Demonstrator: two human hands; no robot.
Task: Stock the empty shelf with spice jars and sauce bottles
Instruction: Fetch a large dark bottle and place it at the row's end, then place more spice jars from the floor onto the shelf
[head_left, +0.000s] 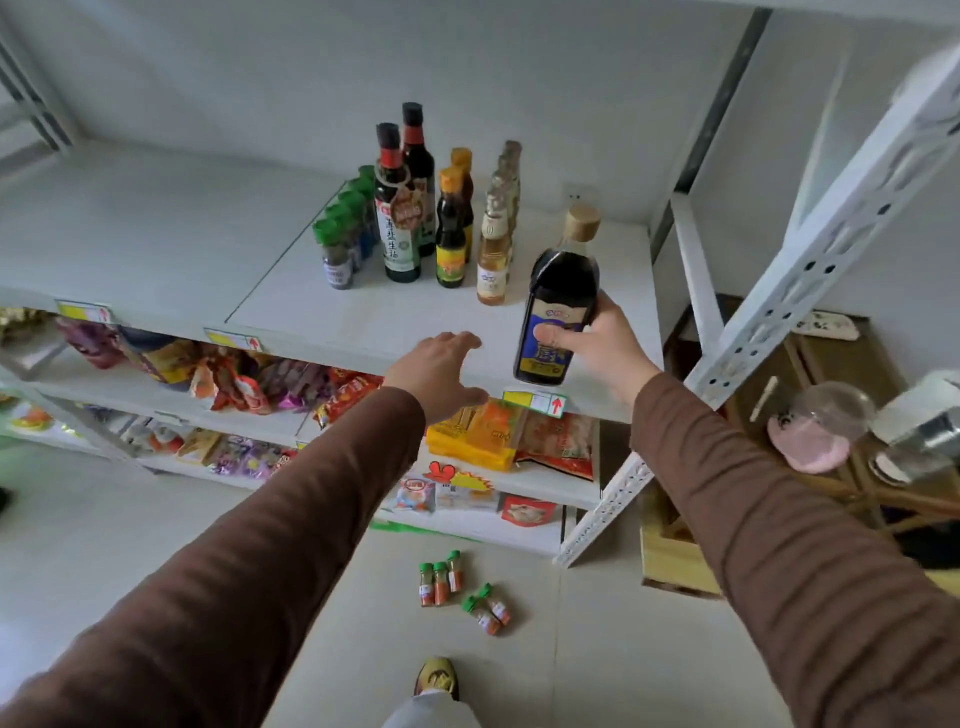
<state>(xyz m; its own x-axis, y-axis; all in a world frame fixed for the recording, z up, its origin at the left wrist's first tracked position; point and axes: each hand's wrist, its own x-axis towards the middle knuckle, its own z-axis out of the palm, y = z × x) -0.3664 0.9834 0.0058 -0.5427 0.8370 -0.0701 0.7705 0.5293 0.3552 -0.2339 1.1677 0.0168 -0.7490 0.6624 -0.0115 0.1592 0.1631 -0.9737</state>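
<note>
My right hand (602, 343) grips a dark sauce bottle (561, 306) with a blue label and tan cap, held upright over the front right of the white shelf (322, 312). My left hand (441, 369) hovers open over the shelf's front edge, just left of the bottle, holding nothing. Further back on the shelf stand rows of goods: green-capped spice jars (340, 249), two tall dark bottles with red-black caps (400, 208), dark bottles with orange caps (451, 228), and pale bottles (493, 249). Several small orange spice jars (457, 587) lie and stand on the floor below.
Lower shelves (249, 410) hold snack packets and yellow boxes. A perforated white upright (810, 270) slants at the right. Beyond it are cardboard boxes (670, 556), a wooden stand with a pink item and a clear dome. My shoe (437, 675) is on the tiled floor.
</note>
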